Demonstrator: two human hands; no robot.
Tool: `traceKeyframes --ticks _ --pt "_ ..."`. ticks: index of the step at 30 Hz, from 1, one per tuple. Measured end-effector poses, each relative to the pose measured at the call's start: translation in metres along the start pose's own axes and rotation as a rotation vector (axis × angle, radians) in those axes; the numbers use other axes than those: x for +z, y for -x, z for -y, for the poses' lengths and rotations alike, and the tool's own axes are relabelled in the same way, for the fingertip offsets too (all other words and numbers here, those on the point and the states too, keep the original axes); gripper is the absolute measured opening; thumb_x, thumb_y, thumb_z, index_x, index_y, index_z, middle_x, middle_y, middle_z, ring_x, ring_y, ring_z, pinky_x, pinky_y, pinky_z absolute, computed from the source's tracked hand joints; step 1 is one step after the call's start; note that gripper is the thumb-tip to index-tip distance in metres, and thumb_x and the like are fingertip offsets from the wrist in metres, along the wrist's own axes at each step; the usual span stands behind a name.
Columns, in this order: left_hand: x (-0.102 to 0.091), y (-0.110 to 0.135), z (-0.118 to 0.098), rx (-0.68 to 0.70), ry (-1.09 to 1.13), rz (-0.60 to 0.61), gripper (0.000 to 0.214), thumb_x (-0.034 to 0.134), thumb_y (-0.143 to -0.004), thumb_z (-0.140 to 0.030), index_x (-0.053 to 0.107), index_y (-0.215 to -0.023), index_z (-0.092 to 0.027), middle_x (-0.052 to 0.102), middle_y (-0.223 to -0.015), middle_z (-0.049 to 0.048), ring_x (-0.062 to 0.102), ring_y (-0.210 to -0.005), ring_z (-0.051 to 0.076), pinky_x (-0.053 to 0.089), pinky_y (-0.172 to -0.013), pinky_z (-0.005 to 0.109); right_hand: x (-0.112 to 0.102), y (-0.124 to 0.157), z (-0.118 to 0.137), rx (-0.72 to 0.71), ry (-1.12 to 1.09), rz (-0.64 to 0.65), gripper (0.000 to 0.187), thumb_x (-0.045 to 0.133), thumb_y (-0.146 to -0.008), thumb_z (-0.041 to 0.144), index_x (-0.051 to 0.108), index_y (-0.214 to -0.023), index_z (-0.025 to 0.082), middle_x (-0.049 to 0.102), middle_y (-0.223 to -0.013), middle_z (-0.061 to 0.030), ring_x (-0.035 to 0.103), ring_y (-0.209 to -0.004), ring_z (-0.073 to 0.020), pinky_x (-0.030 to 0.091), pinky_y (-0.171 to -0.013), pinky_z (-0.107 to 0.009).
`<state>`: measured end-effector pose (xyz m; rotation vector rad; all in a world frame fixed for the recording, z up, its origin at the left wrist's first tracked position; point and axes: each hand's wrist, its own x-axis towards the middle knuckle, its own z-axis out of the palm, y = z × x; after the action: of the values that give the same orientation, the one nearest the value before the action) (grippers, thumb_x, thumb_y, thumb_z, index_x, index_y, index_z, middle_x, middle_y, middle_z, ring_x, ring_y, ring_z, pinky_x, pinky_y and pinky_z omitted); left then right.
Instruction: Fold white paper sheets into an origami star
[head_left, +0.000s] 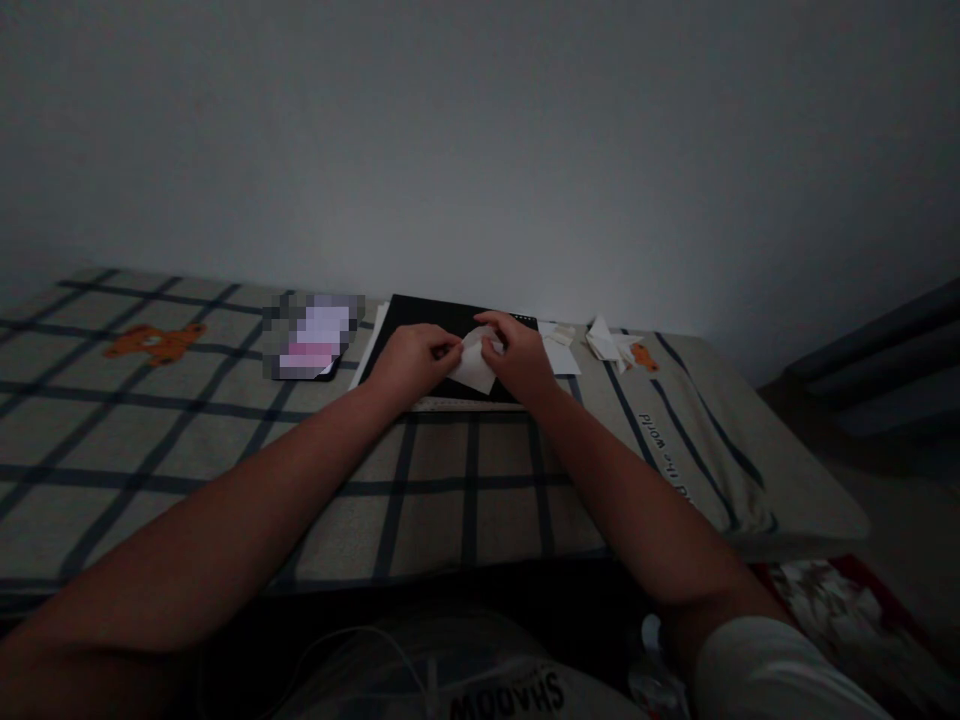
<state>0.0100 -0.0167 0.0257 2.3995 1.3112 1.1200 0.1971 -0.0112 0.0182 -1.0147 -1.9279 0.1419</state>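
Note:
A small sheet of white paper (475, 370), partly folded, is held between my two hands just above a black notebook (420, 318). My left hand (416, 358) pinches the paper's left edge between thumb and fingertips. On the other side, my right hand (519, 352) grips the paper's right part, its thumb in front and its index finger curled over the top. Part of the paper is hidden behind the right fingers. Beneath the notebook, pale sheets stick out at the left and along the front.
Left of the notebook lies a phone (315, 340) with its screen lit. To the right are white paper pieces (561, 350) and a folded paper shape (609, 342). A checked cloth (442, 470) covers the table against the wall. Below right, a red container (862, 580) holds crumpled paper near a clear bottle (652, 660).

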Motion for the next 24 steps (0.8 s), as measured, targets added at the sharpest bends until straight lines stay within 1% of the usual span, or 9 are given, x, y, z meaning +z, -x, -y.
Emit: traceKeyframes --ticks 2,5,7,9,11,14,16,19,24 --pt "0.002 0.000 0.002 -0.044 0.063 0.010 0.018 0.062 -0.082 -0.027 0.077 -0.088 -0.020 0.075 -0.082 0.0027 0.065 -0.072 0.017 0.047 -0.068 0.028 0.000 0.000 -0.003 0.001 -0.005 -0.009 0.035 0.052 -0.080 0.011 0.064 -0.112 0.018 0.071 -0.106 -0.0074 0.065 -0.091 -0.0197 0.051 -0.085 -0.034" --pt "0.002 -0.001 0.004 -0.138 0.159 0.007 0.020 0.065 -0.081 -0.026 0.074 -0.097 -0.020 0.074 -0.080 0.0014 0.066 -0.072 0.016 0.047 -0.066 0.026 -0.001 0.000 -0.004 -0.024 -0.017 -0.059 0.031 0.057 -0.083 0.016 0.062 -0.114 0.018 0.069 -0.105 -0.0088 0.064 -0.093 -0.0204 0.051 -0.085 -0.035" --pt "0.001 -0.002 0.004 -0.202 0.205 -0.047 0.023 0.066 -0.080 -0.024 0.070 -0.102 -0.019 0.072 -0.075 0.0000 0.065 -0.068 0.016 0.046 -0.063 0.026 -0.003 0.000 -0.004 -0.035 -0.009 -0.124 0.025 0.060 -0.084 0.020 0.062 -0.109 0.018 0.066 -0.104 -0.0097 0.061 -0.095 -0.0207 0.050 -0.084 -0.035" --pt "-0.001 -0.003 0.006 -0.237 0.220 -0.127 0.021 0.066 -0.078 -0.022 0.066 -0.099 -0.019 0.069 -0.070 -0.0015 0.063 -0.064 0.015 0.044 -0.060 0.025 -0.005 -0.001 -0.003 -0.017 0.010 -0.167 0.016 0.060 -0.086 0.024 0.062 -0.101 0.018 0.064 -0.099 -0.0084 0.059 -0.090 -0.0193 0.049 -0.081 -0.034" --pt "-0.002 -0.004 0.009 -0.238 0.202 -0.194 0.014 0.067 -0.078 -0.021 0.064 -0.091 -0.019 0.066 -0.069 -0.0019 0.060 -0.062 0.014 0.043 -0.059 0.024 -0.007 -0.001 -0.003 0.019 0.013 -0.143 0.012 0.062 -0.086 0.027 0.061 -0.095 0.020 0.061 -0.089 -0.0046 0.056 -0.079 -0.0167 0.048 -0.076 -0.032" --pt "0.000 -0.005 0.017 -0.225 0.180 -0.235 0.004 0.064 -0.079 -0.021 0.066 -0.082 -0.018 0.067 -0.071 -0.0004 0.059 -0.063 0.014 0.043 -0.059 0.025 -0.006 0.000 -0.004 0.069 -0.024 -0.036 0.015 0.067 -0.083 0.028 0.059 -0.093 0.020 0.057 -0.079 0.0004 0.052 -0.069 -0.0140 0.045 -0.069 -0.030" --pt "0.004 -0.005 0.021 -0.224 0.205 -0.227 0.010 0.061 -0.083 -0.022 0.070 -0.085 -0.018 0.069 -0.074 0.0007 0.061 -0.065 0.014 0.045 -0.062 0.025 -0.005 0.001 -0.004 0.091 -0.056 -0.001 0.014 0.067 -0.081 0.023 0.059 -0.092 0.020 0.057 -0.077 0.0014 0.053 -0.067 -0.0133 0.044 -0.067 -0.029" --pt "0.010 -0.003 0.023 -0.220 0.250 -0.195 0.019 0.059 -0.087 -0.027 0.074 -0.095 -0.018 0.072 -0.081 0.0027 0.064 -0.069 0.014 0.049 -0.068 0.027 -0.004 0.001 -0.005 0.111 -0.080 0.002 0.011 0.065 -0.081 0.016 0.061 -0.091 0.019 0.059 -0.076 0.0011 0.054 -0.069 -0.0135 0.044 -0.066 -0.028" --pt "0.012 -0.002 0.019 -0.212 0.205 -0.153 0.029 0.062 -0.085 -0.026 0.073 -0.111 -0.017 0.074 -0.091 0.0053 0.066 -0.077 0.016 0.051 -0.076 0.029 -0.005 0.000 -0.005 0.076 -0.043 0.012 0.017 0.060 -0.082 0.014 0.064 -0.099 0.017 0.063 -0.081 -0.0017 0.056 -0.073 -0.0152 0.046 -0.070 -0.030"
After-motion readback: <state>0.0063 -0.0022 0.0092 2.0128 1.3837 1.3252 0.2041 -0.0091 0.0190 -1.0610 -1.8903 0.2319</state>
